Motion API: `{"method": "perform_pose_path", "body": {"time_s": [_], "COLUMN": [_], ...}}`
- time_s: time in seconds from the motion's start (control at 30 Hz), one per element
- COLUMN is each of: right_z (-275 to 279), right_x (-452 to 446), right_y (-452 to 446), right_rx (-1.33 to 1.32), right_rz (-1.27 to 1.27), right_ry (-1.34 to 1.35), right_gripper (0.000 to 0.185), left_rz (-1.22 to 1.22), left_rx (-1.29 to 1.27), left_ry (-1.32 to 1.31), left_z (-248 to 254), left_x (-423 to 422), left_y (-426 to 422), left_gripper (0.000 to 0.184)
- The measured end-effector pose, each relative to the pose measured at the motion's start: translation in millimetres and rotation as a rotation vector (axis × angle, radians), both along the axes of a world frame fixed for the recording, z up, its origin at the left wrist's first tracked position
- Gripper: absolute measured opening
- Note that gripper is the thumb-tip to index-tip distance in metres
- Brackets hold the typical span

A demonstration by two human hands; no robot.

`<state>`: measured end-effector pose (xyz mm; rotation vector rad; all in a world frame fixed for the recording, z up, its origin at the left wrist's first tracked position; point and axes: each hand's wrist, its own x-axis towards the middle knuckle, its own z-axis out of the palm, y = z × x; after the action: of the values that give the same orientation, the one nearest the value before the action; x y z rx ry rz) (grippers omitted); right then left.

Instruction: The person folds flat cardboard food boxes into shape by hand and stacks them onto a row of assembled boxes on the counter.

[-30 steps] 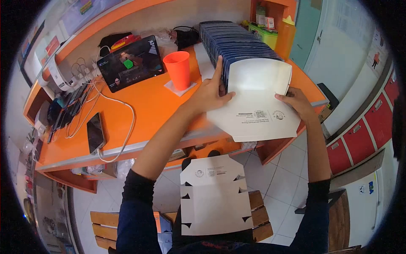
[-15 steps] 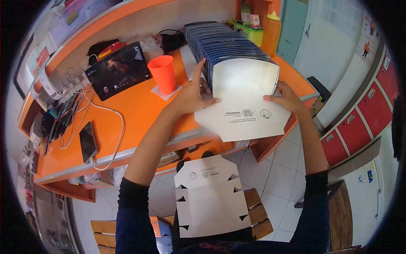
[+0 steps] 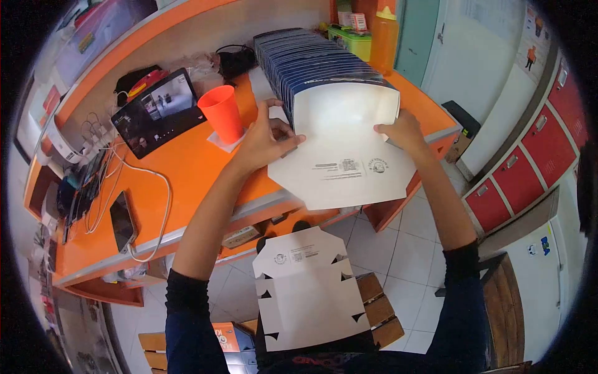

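Note:
A white-inside cardboard box (image 3: 346,112) with a printed front flap (image 3: 336,181) stands at the near end of a long row of nested dark-blue boxes (image 3: 317,59) on the desk. At its left edge is my left hand (image 3: 268,140), thumb on the cardboard and other fingers bent beside the row. My right hand (image 3: 405,134) grips the right edge, thumb on the inner face and fingers partly hidden behind. A flat, unfolded box blank (image 3: 311,290) with notched sides lies on my lap, out of both hands.
On the orange desk (image 3: 193,181) are an orange cup (image 3: 222,115), a tablet (image 3: 159,112), and a phone (image 3: 123,221) with a white cable. A yellow bottle (image 3: 384,40) and green container (image 3: 350,42) stand behind. Red lockers (image 3: 514,168) line the right.
The view has shifted slightly, moving the desk items left. My left index finger has bent away from the row's side. Both thumbs stay on the box. The tablet's picture has changed.

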<state>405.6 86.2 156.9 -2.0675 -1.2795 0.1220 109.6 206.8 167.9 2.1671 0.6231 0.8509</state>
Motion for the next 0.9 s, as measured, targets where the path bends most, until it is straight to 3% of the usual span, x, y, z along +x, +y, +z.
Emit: {"method": "perform_pose_path", "body": {"time_s": [0.03, 0.13, 0.33, 0.53, 0.9], "right_z": [-3, -9, -4, 10, 18], "right_x": [2, -5, -2, 7, 3], "right_y": [1, -15, -16, -23, -28], "right_rx": [0.011, 0.289, 0.152, 0.014, -0.025], "right_rz": [-0.054, 0.094, 0.197, 0.36, 0.423], "right_ry": [0.041, 0.552, 0.445, 0.47, 0.57], "right_gripper": [0.045, 0.04, 0.042, 0.054, 0.055], "left_rz": [-0.004, -0.016, -0.028, -0.018, -0.085], "left_rx": [0.002, -0.09, -0.091, 0.041, -0.114], "left_ry": [0.006, -0.003, -0.05, -0.039, -0.143], "left_z": [1, 1, -1, -2, 1], "left_x": [0, -2, -4, -4, -3], "left_y": [1, 2, 10, 9, 2], "left_gripper": [0.079, 0.077, 0.062, 0.033, 0.02]}}
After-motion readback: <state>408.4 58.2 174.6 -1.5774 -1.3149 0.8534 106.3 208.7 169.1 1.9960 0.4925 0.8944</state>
